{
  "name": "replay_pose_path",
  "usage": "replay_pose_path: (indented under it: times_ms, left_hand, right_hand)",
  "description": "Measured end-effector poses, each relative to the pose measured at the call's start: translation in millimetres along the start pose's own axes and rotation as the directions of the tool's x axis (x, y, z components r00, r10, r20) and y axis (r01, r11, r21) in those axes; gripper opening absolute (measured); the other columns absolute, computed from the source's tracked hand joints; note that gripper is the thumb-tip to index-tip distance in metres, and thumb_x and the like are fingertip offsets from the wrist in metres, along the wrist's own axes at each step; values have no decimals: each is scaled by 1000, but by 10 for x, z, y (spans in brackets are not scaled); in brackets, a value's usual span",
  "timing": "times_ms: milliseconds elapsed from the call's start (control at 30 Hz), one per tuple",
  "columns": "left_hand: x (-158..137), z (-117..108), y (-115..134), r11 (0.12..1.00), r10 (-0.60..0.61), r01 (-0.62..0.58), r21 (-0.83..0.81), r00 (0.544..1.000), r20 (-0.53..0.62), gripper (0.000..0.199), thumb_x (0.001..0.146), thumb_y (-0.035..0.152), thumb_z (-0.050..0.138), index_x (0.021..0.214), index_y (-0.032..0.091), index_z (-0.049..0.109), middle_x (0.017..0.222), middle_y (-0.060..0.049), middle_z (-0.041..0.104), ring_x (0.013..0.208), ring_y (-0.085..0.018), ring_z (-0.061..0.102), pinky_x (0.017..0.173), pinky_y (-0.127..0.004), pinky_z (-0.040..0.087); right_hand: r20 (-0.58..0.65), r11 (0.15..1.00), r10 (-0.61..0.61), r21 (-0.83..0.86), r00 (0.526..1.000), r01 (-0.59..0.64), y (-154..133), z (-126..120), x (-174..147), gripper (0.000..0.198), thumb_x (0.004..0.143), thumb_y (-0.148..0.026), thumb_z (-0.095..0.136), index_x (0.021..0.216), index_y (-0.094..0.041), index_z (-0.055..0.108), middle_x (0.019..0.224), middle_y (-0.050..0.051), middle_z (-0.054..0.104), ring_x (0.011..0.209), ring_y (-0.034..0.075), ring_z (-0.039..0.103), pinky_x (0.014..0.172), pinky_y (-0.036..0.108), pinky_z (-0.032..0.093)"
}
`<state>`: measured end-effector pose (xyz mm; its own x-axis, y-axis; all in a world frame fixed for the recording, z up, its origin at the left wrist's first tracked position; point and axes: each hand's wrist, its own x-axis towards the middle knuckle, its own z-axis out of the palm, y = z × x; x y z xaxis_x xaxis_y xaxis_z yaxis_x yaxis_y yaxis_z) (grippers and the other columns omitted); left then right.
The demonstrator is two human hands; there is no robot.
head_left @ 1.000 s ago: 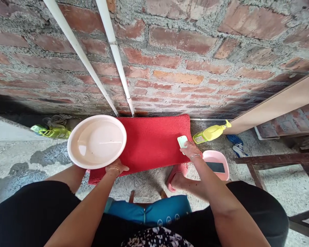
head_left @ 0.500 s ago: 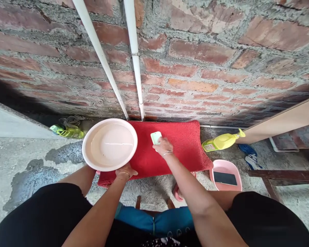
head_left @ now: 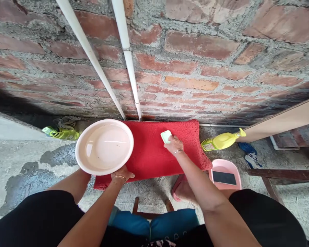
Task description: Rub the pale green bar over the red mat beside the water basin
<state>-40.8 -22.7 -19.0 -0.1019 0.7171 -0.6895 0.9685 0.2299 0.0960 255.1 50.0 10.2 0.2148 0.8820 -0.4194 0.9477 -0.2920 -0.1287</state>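
- Red cloth (head_left: 146, 151): spread under the right fingers, runs left past the left fingers and under the basin.
- Pale green scrubber (head_left: 165, 136): at the right fingertips, over the cloth; underside hidden.
- Right hand (head_left: 175, 144): fingers clasped on scrubber's near end.
- Left hand (head_left: 120, 173): thumb stretched along cloth's near edge; other fingers behind the basin, can't tell if gripping.
- Pale pink basin (head_left: 82, 147): up-left of the left fingers, right by them, water inside.
- Yellow pump bottle (head_left: 218, 141): right of the right fingers, past cloth edge.
- Pink tub (head_left: 237, 173): right of the right fingers, nearer the person, dark slab (head_left: 224, 177) inside.
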Motion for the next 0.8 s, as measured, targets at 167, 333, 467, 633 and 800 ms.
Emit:
replay_pose_path:
  times_ms: [167, 333, 467, 633, 800]
  left_hand:
    - [11, -8, 17, 993, -4, 8, 116, 999, -33, 86, 43, 50, 74, 119, 16, 52, 134, -19, 45, 130, -37, 31, 107, -44, 22]
    - [30, 11, 14, 996, -22, 24, 90, 1000, -19, 83, 42, 49, 75, 118, 23, 52, 135, -13, 46, 129, -36, 33, 106, -43, 25]
    - [20, 19, 12, 995, -18, 21, 93, 999, -33, 93, 41, 49, 75, 124, 18, 47, 140, -18, 39, 131, -35, 31, 107, -41, 25]
    - [10, 9, 16, 997, -30, 29, 65, 999, 14, 90, 42, 47, 74, 124, 19, 49, 137, -17, 43, 129, -35, 33, 104, -43, 29]
    - [-7, -9, 19, 998, -20, 19, 57, 1000, 20, 88, 42, 47, 74, 122, 16, 51, 131, -18, 49, 126, -37, 36, 103, -44, 32]
  right_hand:
    - [-17, 964, 263, 49, 965, -262, 1135, -189, -91, 42, 72, -46, 58, 105, -20, 56, 106, 8, 52, 91, 19, 56, 77, 29, 38]
    - [-23, 890, 457, 25, 889, -456, 1555, -359, -227, 42, 70, -46, 59, 102, -19, 57, 104, 10, 55, 97, 24, 55, 81, 35, 40]
    - [-55, 920, 387, 81, 920, -382, 1007, -285, -299, 40, 70, -48, 59, 100, -21, 58, 105, 9, 55, 90, 22, 58, 76, 32, 41]
    - [14, 999, 9, 43, 1000, -10, -396, 134, -440, 43, 67, -51, 60, 103, -27, 56, 104, 4, 55, 86, 18, 58, 73, 28, 40]
    - [46, 978, -209, -16, 977, 210, -1145, 402, -540, 44, 68, -46, 60, 106, -26, 55, 109, 6, 52, 93, 21, 54, 80, 34, 37]
